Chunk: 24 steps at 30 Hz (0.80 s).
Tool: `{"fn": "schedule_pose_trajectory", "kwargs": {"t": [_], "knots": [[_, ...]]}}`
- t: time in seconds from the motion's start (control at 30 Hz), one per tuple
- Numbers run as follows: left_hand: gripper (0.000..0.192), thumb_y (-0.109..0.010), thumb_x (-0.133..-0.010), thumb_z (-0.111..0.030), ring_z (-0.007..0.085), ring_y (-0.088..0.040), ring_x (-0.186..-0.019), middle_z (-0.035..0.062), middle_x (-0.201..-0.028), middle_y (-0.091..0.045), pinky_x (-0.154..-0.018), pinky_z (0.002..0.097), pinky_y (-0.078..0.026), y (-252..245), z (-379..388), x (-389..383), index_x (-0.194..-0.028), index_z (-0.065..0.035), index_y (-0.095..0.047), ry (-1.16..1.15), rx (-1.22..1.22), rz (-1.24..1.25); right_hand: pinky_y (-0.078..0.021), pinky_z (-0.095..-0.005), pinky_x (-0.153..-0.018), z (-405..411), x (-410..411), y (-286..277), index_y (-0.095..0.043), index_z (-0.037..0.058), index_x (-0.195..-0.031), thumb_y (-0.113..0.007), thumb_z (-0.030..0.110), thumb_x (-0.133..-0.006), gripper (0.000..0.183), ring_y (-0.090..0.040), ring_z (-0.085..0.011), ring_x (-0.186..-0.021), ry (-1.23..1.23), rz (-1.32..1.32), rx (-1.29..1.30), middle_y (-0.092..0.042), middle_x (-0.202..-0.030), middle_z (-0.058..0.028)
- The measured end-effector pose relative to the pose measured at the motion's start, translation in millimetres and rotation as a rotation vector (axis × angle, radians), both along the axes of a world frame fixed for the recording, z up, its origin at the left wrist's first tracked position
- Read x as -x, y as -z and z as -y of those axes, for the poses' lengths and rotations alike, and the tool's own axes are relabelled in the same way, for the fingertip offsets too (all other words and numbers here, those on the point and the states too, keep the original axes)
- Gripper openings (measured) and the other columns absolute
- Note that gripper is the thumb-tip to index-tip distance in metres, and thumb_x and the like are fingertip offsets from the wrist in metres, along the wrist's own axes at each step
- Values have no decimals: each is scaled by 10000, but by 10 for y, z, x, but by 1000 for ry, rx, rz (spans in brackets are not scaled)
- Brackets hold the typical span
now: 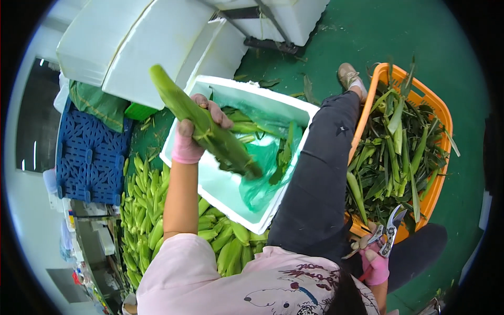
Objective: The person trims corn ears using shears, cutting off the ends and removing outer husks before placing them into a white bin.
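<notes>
My left hand (193,138), in a pink glove with darkened fingertips, grips a green corn ear in its husk (208,134). The ear slants above a white foam box (212,185), which has a thin green plastic bag (248,193) and several husked ears or leaves inside. In my right hand (374,260), also gloved in pink, is a pair of pruning shears (390,230) with its blades apart. The shears are by the near rim of an orange basket (443,197), which is full of cut husks and leaves (390,157).
A large heap of corn ears (228,248) lies beside and below the foam box. Big white foam boxes (157,43) stand at the far left, near a blue plastic pallet (94,153) and a green sack (98,102). Leaf scraps litter the green floor (393,35).
</notes>
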<state>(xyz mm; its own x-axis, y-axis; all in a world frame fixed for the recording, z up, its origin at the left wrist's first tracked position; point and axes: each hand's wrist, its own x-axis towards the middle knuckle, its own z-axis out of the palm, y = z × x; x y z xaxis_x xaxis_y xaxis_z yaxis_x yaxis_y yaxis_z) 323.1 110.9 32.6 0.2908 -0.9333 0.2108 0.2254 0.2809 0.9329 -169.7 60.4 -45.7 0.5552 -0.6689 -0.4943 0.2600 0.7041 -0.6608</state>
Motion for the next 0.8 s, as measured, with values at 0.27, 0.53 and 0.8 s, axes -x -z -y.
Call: {"fn": "schedule_pose_trajectory", "kwargs": {"t": [0.27,0.53,0.8], "knots": [[702,-553,-845,-696,283,-634,-715,148,-855,-582,-674,391,-545,-712,1252,1670,-1120,-59,-449,824,150,-499,-441,-342,-924,526,-685,-591,-527,23,-1198,-725,101,-784,466,-565,-203,-1077,-136,37,562,-564,-1280,-131],[776,-430,-914,-677,269,-605,-1065,139,-1235,-568,-899,412,-499,-51,1548,2491,-1394,-68,-394,204,-112,-353,-462,-299,-776,494,-285,-536,-532,32,-1148,-796,191,-761,494,-554,-130,-829,20,-85,623,-582,-924,-31],[564,-578,-930,-342,193,-603,-957,82,-1115,-571,-810,337,-507,361,1161,3089,-1390,-89,-372,260,-529,-291,-489,-399,-801,352,-18,-312,-567,59,-1156,-844,190,-650,591,-605,-355,-883,-12,-681,1305,-623,-975,-146]]}}
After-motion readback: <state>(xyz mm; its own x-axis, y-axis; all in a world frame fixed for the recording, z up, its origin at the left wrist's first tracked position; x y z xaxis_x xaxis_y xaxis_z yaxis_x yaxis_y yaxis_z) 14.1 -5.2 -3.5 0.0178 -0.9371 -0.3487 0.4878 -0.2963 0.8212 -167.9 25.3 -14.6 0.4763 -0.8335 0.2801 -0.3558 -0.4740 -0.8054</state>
